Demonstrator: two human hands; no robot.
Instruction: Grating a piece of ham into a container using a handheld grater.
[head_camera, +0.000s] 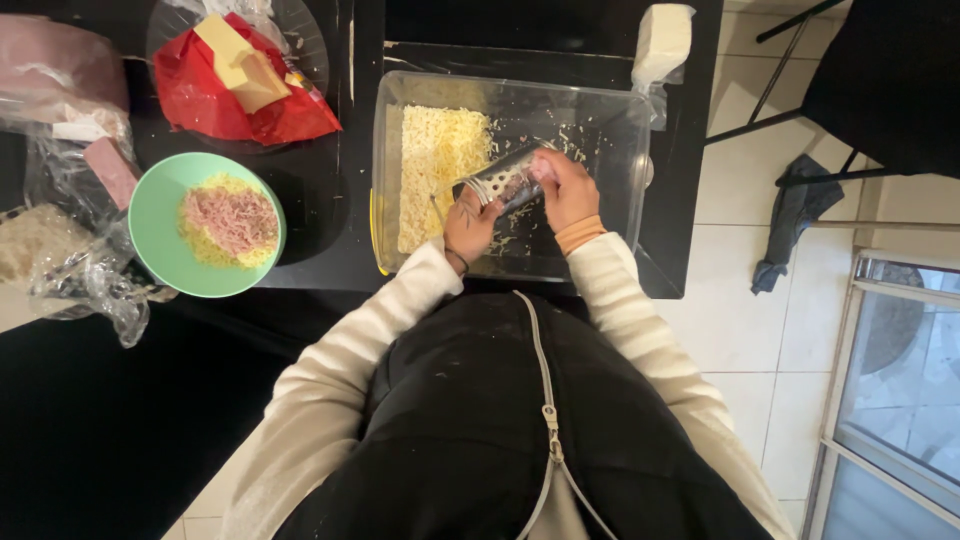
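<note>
Broadly, a black worktop (320, 215) fills the upper part of the view, its right edge dropping to pale floor tiles (745, 330) where a grey cloth (790, 215) lies and open room remains. On the worktop, just in front of the person's body, stands a clear tub (395, 180), its near wall close to the worktop's front edge; grated cheese (440, 165) is heaped along its left side, while the right half of its floor holds only scattered shreds. Left of it, apart from its wall, sits a green bowl (155, 215) of yellow and pink shreds, near crumpled plastic bags (85, 275). Behind the bowl a glass plate (305, 40) carries red wrapping (205, 95) and yellow cheese pieces (240, 60). A white block (662, 40) rests beyond the tub's far right corner. Inside the tub, a metal grater (503, 178) lies tilted above the shreds. The left hand (470, 225) has its grip closed around the grater's lower end; the right hand (565, 185) grips its upper end, fingers curled over it.
</note>
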